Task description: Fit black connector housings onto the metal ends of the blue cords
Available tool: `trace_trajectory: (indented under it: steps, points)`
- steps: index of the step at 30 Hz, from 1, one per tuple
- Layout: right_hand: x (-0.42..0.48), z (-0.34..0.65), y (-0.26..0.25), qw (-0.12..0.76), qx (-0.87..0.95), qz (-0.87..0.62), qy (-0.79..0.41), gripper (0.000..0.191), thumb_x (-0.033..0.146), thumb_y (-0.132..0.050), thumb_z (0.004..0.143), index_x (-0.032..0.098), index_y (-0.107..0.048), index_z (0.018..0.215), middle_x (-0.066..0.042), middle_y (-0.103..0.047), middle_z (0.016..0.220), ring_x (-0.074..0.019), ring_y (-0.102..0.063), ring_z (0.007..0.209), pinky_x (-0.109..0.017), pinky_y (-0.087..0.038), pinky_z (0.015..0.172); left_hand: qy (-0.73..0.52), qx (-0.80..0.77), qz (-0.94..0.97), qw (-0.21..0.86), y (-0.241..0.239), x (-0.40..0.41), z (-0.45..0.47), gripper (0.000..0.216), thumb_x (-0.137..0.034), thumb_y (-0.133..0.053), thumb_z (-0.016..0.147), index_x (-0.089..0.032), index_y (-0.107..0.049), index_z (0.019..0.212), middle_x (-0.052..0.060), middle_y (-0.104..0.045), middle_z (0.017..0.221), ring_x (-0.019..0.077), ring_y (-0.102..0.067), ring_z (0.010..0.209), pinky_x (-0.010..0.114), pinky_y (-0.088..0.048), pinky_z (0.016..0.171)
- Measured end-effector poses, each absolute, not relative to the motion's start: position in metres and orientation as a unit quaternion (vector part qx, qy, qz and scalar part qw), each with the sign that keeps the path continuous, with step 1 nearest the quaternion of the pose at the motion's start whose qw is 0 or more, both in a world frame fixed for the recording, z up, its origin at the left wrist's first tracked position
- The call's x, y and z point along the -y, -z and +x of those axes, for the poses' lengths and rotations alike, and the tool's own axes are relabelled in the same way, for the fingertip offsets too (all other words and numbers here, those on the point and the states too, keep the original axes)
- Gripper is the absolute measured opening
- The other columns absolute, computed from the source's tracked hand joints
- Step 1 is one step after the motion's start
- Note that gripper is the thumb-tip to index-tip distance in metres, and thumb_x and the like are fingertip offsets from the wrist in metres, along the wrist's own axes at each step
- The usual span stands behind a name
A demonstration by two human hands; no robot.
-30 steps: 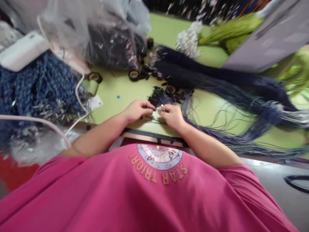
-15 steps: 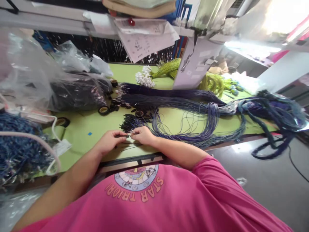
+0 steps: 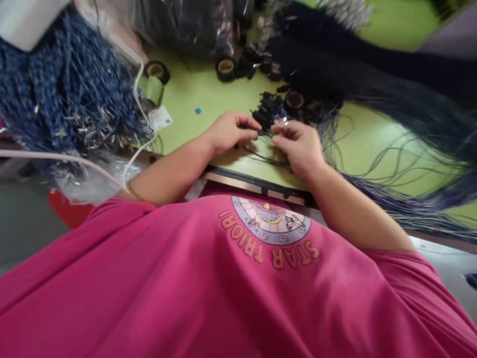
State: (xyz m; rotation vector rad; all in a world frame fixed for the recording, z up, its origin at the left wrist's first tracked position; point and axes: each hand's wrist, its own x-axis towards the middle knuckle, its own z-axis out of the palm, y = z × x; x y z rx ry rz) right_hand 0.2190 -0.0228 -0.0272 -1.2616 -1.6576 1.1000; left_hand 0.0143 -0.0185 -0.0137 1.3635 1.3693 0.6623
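My left hand point(image 3: 228, 133) pinches the end of a thin dark wire point(image 3: 265, 133) between thumb and forefinger, just above the table's near edge. Across a small gap, my right hand point(image 3: 301, 148) has its fingertips closed on the same wire, a small shiny bit showing at the fingers. Blur hides the exact shape of the wire's end. Right behind the fingers lies a bunch of wires with black connectors point(image 3: 265, 110). Some loose dark wires run along the tabletop under my hands.
Rolls of black tape point(image 3: 225, 67) lie on the green table point(image 3: 186, 89). Thick bundles of dark wires point(image 3: 357, 64) stretch to the right. At left hangs a heap of blue wires point(image 3: 67, 79), with a white cord point(image 3: 138, 84) beside it.
The view has tilted down and swung left, so the shelf and papers are out of sight. Both hands keep their pinch close together, with a slightly wider gap between the fingertips.
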Motion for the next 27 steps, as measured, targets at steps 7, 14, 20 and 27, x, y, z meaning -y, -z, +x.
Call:
trace_trajectory:
  steps: [7, 14, 20, 27]
  points:
    - [0.037, 0.230, 0.013, 0.356, 0.664, -0.481, -0.448, 0.014, 0.021, -0.061, 0.087, 0.014, -0.069, 0.077, 0.005, -0.054, 0.056, -0.0040, -0.046, 0.053, -0.024, -0.034, 0.055, -0.345, -0.549, 0.532, 0.545, 0.017, 0.016, 0.014, 0.015, -0.016, -0.071, 0.076, -0.018, -0.071, 0.091, 0.003, -0.065, 0.074, 0.0071, -0.045, 0.053, 0.027, -0.036, 0.053]
    - [0.037, 0.225, 0.007, 0.343, 0.647, -0.483, -0.480, 0.017, 0.020, -0.062, 0.083, 0.020, -0.068, 0.067, 0.003, -0.061, 0.059, -0.0087, -0.051, 0.051, -0.025, -0.041, 0.052, -0.356, -0.535, 0.527, 0.555, 0.026, 0.014, 0.013, 0.014, -0.012, -0.067, 0.077, -0.018, -0.068, 0.089, 0.000, -0.063, 0.070, 0.0058, -0.046, 0.051, 0.024, -0.034, 0.050]
    - [0.032, 0.224, 0.011, 0.347, 0.659, -0.501, -0.441, 0.007, 0.020, -0.068, 0.078, 0.017, -0.067, 0.071, 0.002, -0.053, 0.057, -0.0105, -0.048, 0.056, -0.027, -0.039, 0.056, -0.356, -0.520, 0.506, 0.588, 0.018, 0.019, 0.017, 0.016, -0.009, -0.064, 0.078, -0.016, -0.067, 0.092, 0.000, -0.066, 0.074, 0.0062, -0.050, 0.052, 0.023, -0.037, 0.051]
    - [0.034, 0.222, 0.011, 0.354, 0.672, -0.509, -0.406, 0.004, 0.017, -0.066, 0.074, 0.016, -0.067, 0.071, 0.002, -0.058, 0.062, -0.0110, -0.047, 0.060, -0.029, -0.038, 0.059, -0.347, -0.503, 0.504, 0.611, 0.018, 0.021, 0.018, 0.013, -0.017, -0.069, 0.077, -0.017, -0.065, 0.090, 0.000, -0.066, 0.071, 0.0051, -0.047, 0.048, 0.022, -0.035, 0.048]
